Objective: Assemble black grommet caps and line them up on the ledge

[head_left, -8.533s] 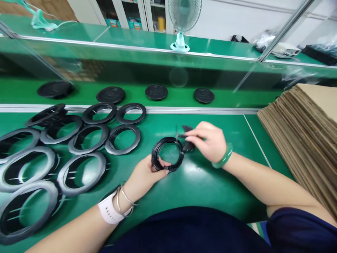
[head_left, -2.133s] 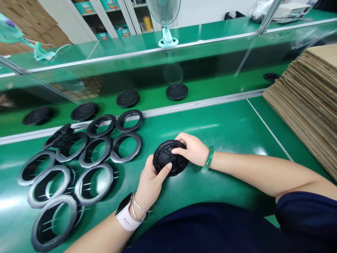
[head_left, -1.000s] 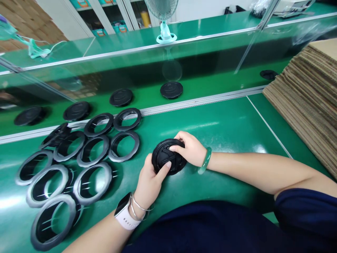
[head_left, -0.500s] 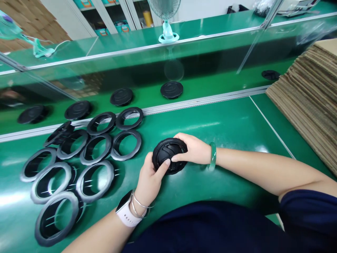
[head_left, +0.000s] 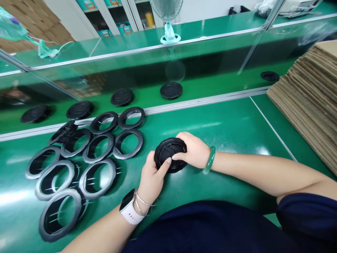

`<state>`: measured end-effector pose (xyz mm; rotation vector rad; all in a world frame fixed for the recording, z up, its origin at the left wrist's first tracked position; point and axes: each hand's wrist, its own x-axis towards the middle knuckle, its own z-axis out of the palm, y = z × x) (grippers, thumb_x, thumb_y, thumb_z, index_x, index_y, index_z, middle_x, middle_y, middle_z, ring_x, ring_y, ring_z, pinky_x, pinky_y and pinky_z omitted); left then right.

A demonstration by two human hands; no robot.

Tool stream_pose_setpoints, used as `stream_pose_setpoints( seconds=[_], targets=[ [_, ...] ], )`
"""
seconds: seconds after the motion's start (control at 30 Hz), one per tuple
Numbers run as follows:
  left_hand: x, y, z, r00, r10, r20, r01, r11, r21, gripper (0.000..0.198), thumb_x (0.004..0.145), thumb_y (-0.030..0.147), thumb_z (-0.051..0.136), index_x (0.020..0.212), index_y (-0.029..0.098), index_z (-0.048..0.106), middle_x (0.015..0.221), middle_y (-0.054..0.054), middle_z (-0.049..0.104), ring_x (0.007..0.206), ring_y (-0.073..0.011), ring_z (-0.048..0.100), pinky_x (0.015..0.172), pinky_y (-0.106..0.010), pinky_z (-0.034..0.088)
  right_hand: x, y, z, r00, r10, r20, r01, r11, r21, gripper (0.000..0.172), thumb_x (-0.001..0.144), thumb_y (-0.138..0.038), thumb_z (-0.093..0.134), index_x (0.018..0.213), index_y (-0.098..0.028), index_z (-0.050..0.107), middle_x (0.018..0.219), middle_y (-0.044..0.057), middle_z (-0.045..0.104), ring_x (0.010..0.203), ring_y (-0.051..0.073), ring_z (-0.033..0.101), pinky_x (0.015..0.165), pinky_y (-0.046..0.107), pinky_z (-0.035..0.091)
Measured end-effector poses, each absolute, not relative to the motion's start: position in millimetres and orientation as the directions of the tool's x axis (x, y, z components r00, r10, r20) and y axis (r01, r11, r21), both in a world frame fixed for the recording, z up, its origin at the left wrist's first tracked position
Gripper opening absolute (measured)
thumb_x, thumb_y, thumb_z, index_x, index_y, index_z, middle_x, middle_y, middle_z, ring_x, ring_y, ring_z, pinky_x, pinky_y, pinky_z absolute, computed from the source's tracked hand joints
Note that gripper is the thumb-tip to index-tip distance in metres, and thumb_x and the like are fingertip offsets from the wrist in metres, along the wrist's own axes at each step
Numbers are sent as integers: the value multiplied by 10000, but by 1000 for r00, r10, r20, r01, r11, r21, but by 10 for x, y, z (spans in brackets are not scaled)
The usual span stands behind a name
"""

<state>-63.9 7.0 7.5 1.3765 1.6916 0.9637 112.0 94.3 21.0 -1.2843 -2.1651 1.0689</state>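
Note:
Between my two hands is a round black plastic vent-like disc [head_left: 166,149], held above the green table with its slatted, curved face toward me. My left hand [head_left: 152,175] grips its lower left rim, the thumb pressing on the face. From the right, my right hand [head_left: 193,150] closes round the other side, its thumb meeting the left one near the middle. The fingers beneath the disc are hidden. To the left stand several black plastic rings [head_left: 128,144], open in the middle, grouped close together on the table.
Several round black discs [head_left: 171,90] ride on the green strip behind a metal rail [head_left: 200,102]. Stacked cardboard sheets [head_left: 308,95] rise at the right. A turquoise fan [head_left: 170,35] stands on the upper ledge, another fan [head_left: 13,26] at far left.
The camera view has shifted slightly. Both hands keep hold of the black disc in nearly the same place, thumbs still on its face.

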Motion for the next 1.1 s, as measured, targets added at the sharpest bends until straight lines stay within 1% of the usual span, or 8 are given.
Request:
stream_pose_setpoints(
  seconds=[0.3, 0.5, 0.57, 0.63, 0.73, 0.8, 0.93, 1.1],
  targets=[
    [-657, 80, 82, -169, 983, -77, 467, 149, 872, 301, 914, 481, 592, 1038, 211, 542, 959, -18, 606, 890, -211, 582, 798, -329, 469, 1137, 1016, 109, -526, 849, 44, 488, 344, -803, 452, 669, -282, 915, 938, -172, 569, 926, -1, 537, 863, 185, 539, 768, 304, 421],
    [-669, 99, 76, -48, 952, -302, 119, 306, 945, 561, 885, 616, 567, 1249, 233, 380, 932, -47, 685, 757, -241, 680, 667, -374, 564, 1222, 1396, -2, -489, 859, -152, 259, -23, -966, 453, 611, -332, 898, 904, -177, 589, 883, -15, 654, 844, 203, 620, 737, 300, 474],
    [-673, 109, 69, -22, 954, -299, 79, 300, 951, 574, 895, 622, 543, 1273, 238, 345, 998, -72, 696, 799, -247, 693, 678, -376, 573, 1357, 1730, 65, -354, 931, -94, 259, 1, -966, 442, 611, -312, 873, 924, -171, 594, 916, 6, 670, 873, 217, 636, 779, 322, 496],
    [-677, 112, 59, -6, 956, -292, 81, 291, 953, 559, 897, 614, 540, 1257, 233, 347, 1022, -82, 693, 829, -243, 694, 681, -362, 571, 1557, 2125, 175, -139, 985, 100, 428, 151, -891, 434, 640, -284, 844, 978, -167, 598, 962, 31, 672, 901, 229, 637, 829, 348, 499],
    [-680, 97, 39, 30, 958, -287, 81, 284, 956, 495, 905, 569, 541, 1214, 224, 368, 980, -70, 687, 832, -228, 688, 687, -339, 559, 1872, 2659, 254, -1, 931, 366, 811, 215, -545, 384, 787, -277, 731, 1130, -172, 595, 1076, 80, 667, 1001, 266, 628, 922, 412, 485],
    [-676, 80, 27, 62, 961, -271, 74, 267, 961, 424, 915, 519, 536, 1183, 222, 398, 946, -56, 683, 822, -217, 683, 690, -327, 549, 2006, 2874, 178, -110, 933, 342, 898, 241, -368, 370, 819, -255, 701, 1166, -155, 619, 1185, 130, 648, 1136, 308, 591, 1024, 463, 436],
    [-658, 51, 17, 117, 967, -228, 95, 218, 971, 280, 921, 421, 547, 1105, 217, 496, 869, -30, 676, 786, -191, 661, 713, -301, 519, 1995, 2889, -123, -263, 926, 273, 898, 338, -281, 393, 841, -285, 688, 1185, -96, 662, 1450, 214, 450, 1406, 386, 325, 1151, 554, 276],
    [-694, -8, 9, 201, 973, -112, 240, 62, 969, 203, 922, 411, 569, 936, 228, 656, 812, -29, 688, 746, -174, 650, 707, -254, 517, 1635, 2624, -254, -559, 828, 46, 815, 559, -156, 599, 990, -410, 502, 1520, -168, 364, 1594, 118, 216, 1490, 298, 113, 1201, 559, 126]
  ],
)
